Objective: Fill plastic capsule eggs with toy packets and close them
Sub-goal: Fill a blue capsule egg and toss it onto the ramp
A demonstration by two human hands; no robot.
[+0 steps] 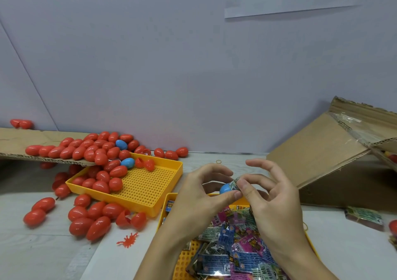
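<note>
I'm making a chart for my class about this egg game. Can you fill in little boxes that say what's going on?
left hand: holds a blue egg
right hand: pinches a toy packet at the egg's opening
near tray: yellow, full of packets
far tray: yellow, partly filled with red eggs, one blue
cardboard ramp: more red eggs
table: loose red eggs, a small red spiky toy

Three blue capsule eggs (pixel 121 144) among dozens of red capsule eggs (pixel 98 227), perhaps sixty; two yellow perforated trays (pixel 148 185); one orange splat toy (pixel 127 240); two hands (pixel 198 200).
</note>
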